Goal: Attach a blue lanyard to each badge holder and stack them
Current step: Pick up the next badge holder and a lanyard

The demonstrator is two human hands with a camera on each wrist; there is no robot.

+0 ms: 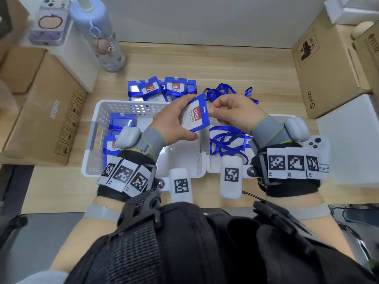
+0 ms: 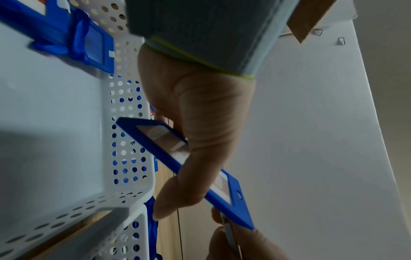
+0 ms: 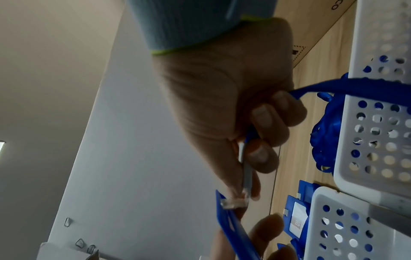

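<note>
My left hand [image 1: 180, 117] grips a blue badge holder [image 1: 195, 113] with a red-and-white ID card, lifted above the two baskets. My right hand [image 1: 214, 111] pinches the clear strap end of a blue lanyard [image 3: 355, 84] at the slot on the holder's top edge. In the right wrist view the clear clip [image 3: 235, 204] touches the holder's rim [image 3: 227, 221]. The left wrist view shows my thumb [image 2: 189, 176] across the holder [image 2: 240, 204]. A pile of holders wrapped in lanyards [image 1: 162, 89] lies behind the baskets.
The left white perforated basket [image 1: 98, 128] holds a few blue badge holders [image 1: 121, 124]. The right basket [image 1: 213, 167] holds loose blue lanyards [image 1: 225, 140], and more lanyards [image 1: 229, 92] lie behind it. Cardboard boxes [image 1: 47, 111] flank the wooden table; a bottle [image 1: 98, 33] stands back left.
</note>
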